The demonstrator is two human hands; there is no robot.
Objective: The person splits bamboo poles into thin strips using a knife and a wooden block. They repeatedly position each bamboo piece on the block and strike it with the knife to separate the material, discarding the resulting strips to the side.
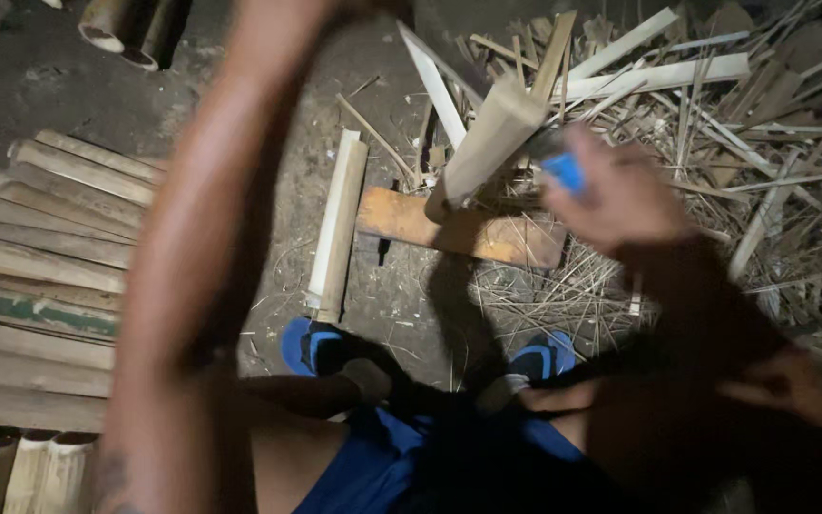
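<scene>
Splitting underway: right hand grips a blue-handled tool against the bamboo piece on the wooden block; left hand's state unseen; next needs a steady, aligned strike.

A dark, packed-earth floor fills the scene under dim light. Split bamboo slats lie stacked in rows on one side, cut bamboo tubes rest at the top edge, and a loose heap of pale bamboo splinters covers the opposite side.
</scene>
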